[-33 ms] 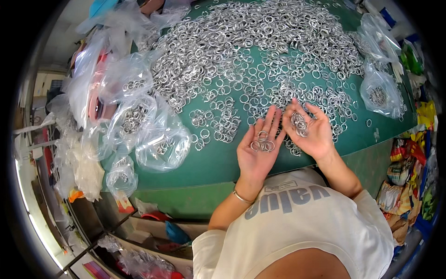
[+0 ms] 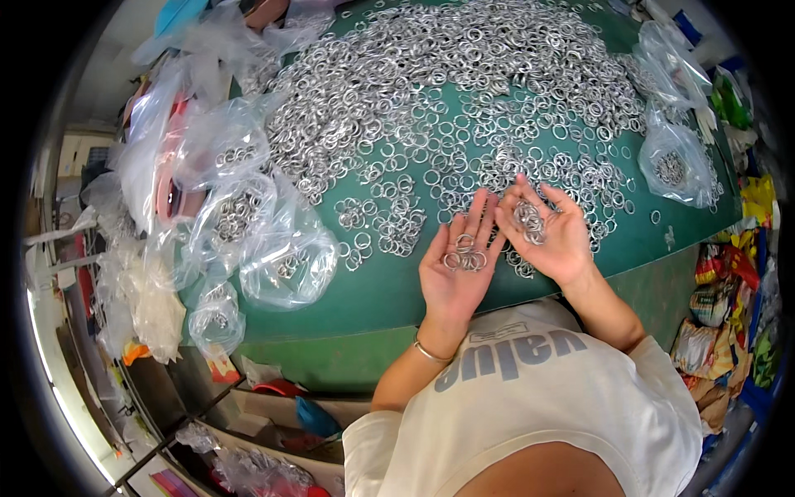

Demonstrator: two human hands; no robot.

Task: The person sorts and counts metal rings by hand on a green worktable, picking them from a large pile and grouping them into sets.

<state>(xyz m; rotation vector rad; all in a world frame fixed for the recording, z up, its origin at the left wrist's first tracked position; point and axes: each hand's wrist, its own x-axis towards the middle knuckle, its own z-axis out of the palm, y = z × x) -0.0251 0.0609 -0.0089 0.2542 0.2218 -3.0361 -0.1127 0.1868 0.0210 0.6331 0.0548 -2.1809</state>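
Note:
Palm up over the near part of the green table, my left hand [image 2: 451,291] has its fingers stretched out and carries a few silver metal rings [image 2: 465,258] across the fingers. Close beside it on the right, my right hand [image 2: 566,248] is turned up too, with a thicker bunch of metal rings [image 2: 529,224] lying on its bent fingers. The fingertips of both hands nearly meet. Just beyond them, loose rings [image 2: 502,164] lie spread on the table [image 2: 373,300]. Part of a small heap is hidden under my right hand.
A large pile of rings [image 2: 464,50] covers the far side of the table. Clear plastic bags holding rings stand at left [image 2: 290,257] and right [image 2: 675,170]. Below the left edge sits an open drawer or box [image 2: 273,414]. Colourful packages [image 2: 704,352] are stacked at right.

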